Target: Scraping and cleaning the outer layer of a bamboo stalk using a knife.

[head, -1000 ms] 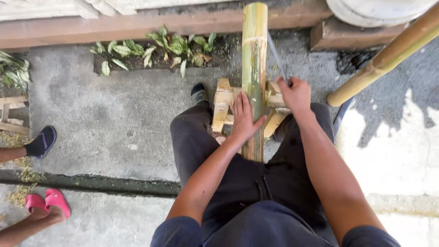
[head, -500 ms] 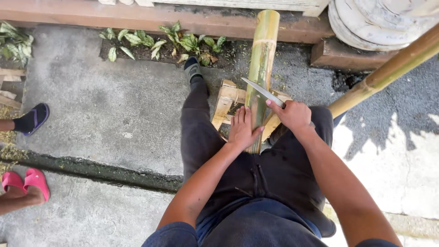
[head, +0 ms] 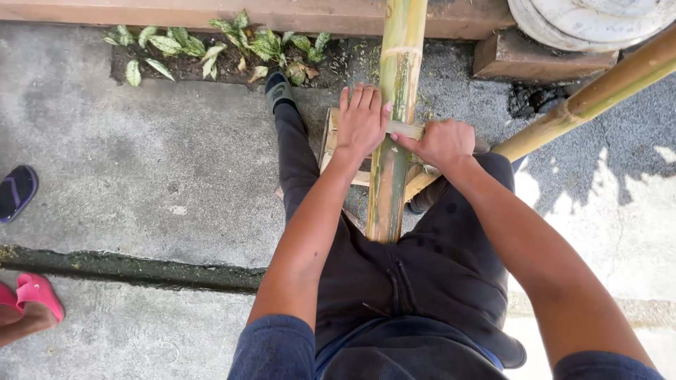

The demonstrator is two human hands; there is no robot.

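- At the far left edge of the frame a dark sandal [head: 17,191] and, lower down, a pink sandal [head: 36,294] on another person's foot sit on the grey concrete floor [head: 162,176], well apart from the work.
- In the upper left, a patch of green-and-white leafy plants [head: 211,46] grows along a reddish wooden beam [head: 176,13].
- Left of centre, the left hand [head: 362,119] lies flat with fingers spread and extended, pressed against the left side of the bamboo pole [head: 392,141]; it grips nothing.
- The bamboo pole runs from the top centre of the frame down to the person's lap, resting over a small wooden stand [head: 329,144]. It is green-yellow, streaked darker, with a pale node ring near the top.
- Just right of the pole, the right hand [head: 442,143] is closed in a fist around the handle of a blade [head: 407,129] laid across the pole.
- By my judgement, the cut goes best with the flat palm bracing the pole and its fingers kept clear of the blade's edge.
- At the upper right, a second bamboo pole [head: 598,95] slants toward the corner beneath a pale round vessel [head: 598,21].
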